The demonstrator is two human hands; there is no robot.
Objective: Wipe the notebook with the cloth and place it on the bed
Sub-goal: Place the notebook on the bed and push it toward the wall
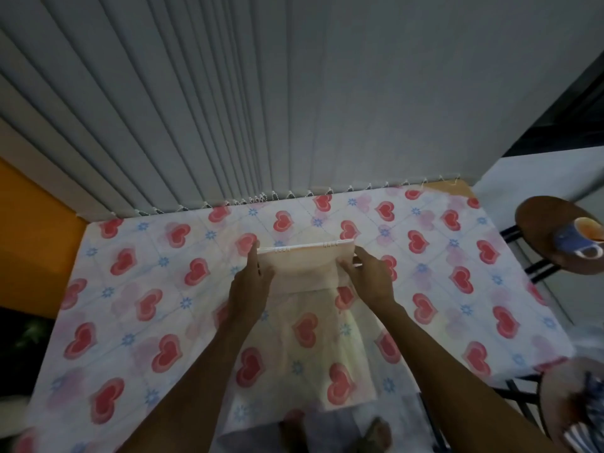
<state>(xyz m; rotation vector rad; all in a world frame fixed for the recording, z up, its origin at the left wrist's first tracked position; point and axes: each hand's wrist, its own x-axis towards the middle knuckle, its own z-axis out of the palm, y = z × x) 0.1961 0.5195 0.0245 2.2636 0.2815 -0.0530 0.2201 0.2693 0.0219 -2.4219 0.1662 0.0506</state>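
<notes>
A pale spiral-bound notebook is held over the middle of the bed, its wire binding on the far edge. My left hand grips its left edge and my right hand grips its right edge. A thin, see-through pale yellow cloth hangs from under the notebook toward me, between my forearms, and the sheet's red hearts show through it. Which hand holds the cloth I cannot tell.
The bed wears a white sheet with red hearts and blue flowers. Grey vertical blinds hang behind it. At the right, a round wooden stool carries a blue cup. Another stool with striped fabric stands at bottom right.
</notes>
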